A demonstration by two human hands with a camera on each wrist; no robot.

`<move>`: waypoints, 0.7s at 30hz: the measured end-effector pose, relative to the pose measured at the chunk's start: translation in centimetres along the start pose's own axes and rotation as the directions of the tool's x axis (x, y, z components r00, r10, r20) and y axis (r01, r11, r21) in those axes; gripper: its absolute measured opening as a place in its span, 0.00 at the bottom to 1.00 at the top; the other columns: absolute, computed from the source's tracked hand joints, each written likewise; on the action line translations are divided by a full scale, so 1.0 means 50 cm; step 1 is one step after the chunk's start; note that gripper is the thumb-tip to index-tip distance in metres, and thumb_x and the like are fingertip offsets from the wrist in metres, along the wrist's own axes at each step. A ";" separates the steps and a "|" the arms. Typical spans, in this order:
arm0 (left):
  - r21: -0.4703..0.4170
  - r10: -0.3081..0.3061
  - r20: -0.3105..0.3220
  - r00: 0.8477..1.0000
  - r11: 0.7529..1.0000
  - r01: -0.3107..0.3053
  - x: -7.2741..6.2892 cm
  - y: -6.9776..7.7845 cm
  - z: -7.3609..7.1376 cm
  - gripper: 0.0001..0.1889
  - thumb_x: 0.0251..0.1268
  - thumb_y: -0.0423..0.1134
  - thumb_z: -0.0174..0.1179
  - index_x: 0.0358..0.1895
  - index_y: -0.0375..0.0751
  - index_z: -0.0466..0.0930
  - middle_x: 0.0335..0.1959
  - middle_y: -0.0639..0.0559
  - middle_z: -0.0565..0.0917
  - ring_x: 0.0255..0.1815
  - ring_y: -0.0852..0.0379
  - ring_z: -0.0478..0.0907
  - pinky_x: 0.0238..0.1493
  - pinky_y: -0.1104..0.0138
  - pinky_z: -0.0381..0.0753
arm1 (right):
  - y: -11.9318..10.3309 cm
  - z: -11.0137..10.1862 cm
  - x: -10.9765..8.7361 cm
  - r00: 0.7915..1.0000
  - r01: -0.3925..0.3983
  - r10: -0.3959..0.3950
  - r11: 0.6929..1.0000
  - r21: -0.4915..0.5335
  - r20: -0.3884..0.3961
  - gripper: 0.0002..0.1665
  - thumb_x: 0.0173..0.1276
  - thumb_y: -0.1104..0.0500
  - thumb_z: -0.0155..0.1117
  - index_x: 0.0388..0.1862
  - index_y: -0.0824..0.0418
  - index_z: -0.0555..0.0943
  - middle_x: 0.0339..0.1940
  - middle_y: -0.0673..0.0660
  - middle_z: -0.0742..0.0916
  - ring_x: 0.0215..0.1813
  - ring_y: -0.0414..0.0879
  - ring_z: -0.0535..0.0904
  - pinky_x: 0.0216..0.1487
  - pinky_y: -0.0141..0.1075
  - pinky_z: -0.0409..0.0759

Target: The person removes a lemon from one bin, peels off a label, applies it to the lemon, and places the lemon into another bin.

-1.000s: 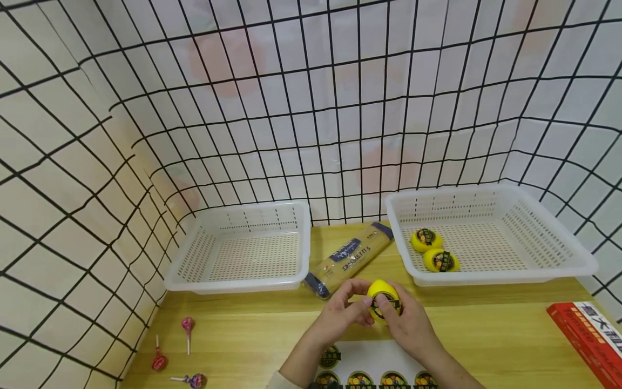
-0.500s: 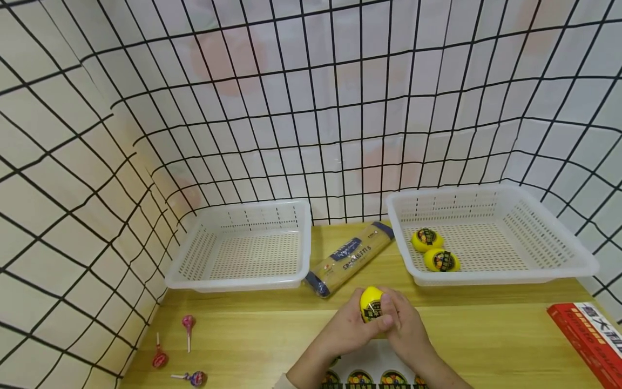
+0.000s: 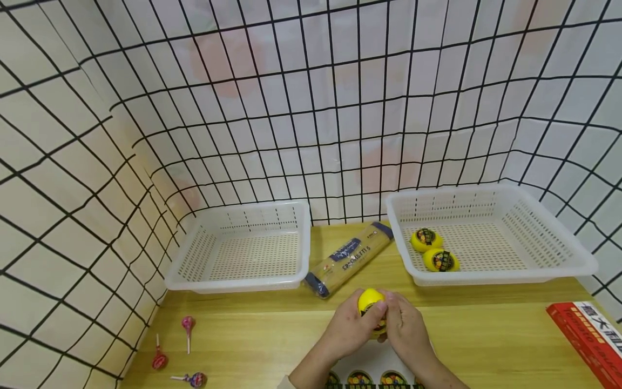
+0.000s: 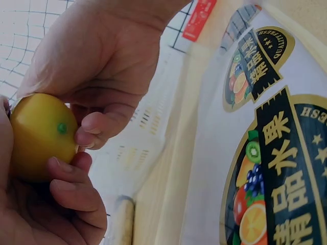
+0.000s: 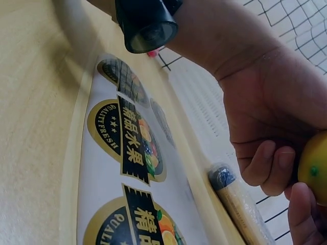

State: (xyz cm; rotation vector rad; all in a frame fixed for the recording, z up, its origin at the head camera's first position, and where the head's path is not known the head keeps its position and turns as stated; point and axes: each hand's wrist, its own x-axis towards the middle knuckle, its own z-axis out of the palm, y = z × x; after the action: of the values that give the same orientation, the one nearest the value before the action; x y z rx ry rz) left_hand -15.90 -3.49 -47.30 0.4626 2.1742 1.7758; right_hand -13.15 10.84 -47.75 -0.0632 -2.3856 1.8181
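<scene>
A yellow lemon (image 3: 370,298) with a dark fruit label on its face is held between both hands above the table. My left hand (image 3: 347,327) grips it, fingers curled round its side and the thumb across the label. Against its other side lies my right hand (image 3: 410,327), its bent fingers touching the lemon in the left wrist view. That view also shows a green nub on the lemon's end (image 4: 43,135). Beneath the hands is a white sheet of fruit stickers (image 3: 362,356), partly covered by them.
Two labelled lemons (image 3: 441,260) sit in the right white basket (image 3: 505,276). Another white basket (image 3: 238,285) stands left, with a spaghetti packet (image 3: 350,259) between them. Several lollipops (image 3: 188,324) lie at left. A red tomato sauce box (image 3: 583,340) is at right. Black wire grid surrounds the table.
Both hands have come closer together and lower round the lemon, covering more of its label. The right thumb has left the label's front, and the left thumb lies there. Everything else stays put.
</scene>
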 end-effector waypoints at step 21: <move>-0.036 -0.042 0.046 0.998 0.998 0.044 0.014 -0.018 -0.028 0.30 0.72 0.68 0.53 0.46 0.41 0.83 0.31 0.57 0.84 0.27 0.65 0.77 0.30 0.71 0.79 | 0.016 -0.011 0.017 0.989 -0.140 0.142 0.989 -0.036 0.046 0.37 0.86 0.40 0.33 0.57 0.63 0.83 0.26 0.56 0.84 0.16 0.48 0.80 0.21 0.40 0.82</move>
State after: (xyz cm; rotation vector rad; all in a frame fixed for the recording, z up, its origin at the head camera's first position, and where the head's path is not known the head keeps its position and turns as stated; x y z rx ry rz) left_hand -17.16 -4.61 -47.94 0.4399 2.1009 1.7628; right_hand -13.97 11.69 -48.30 -0.1984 -2.5040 1.8601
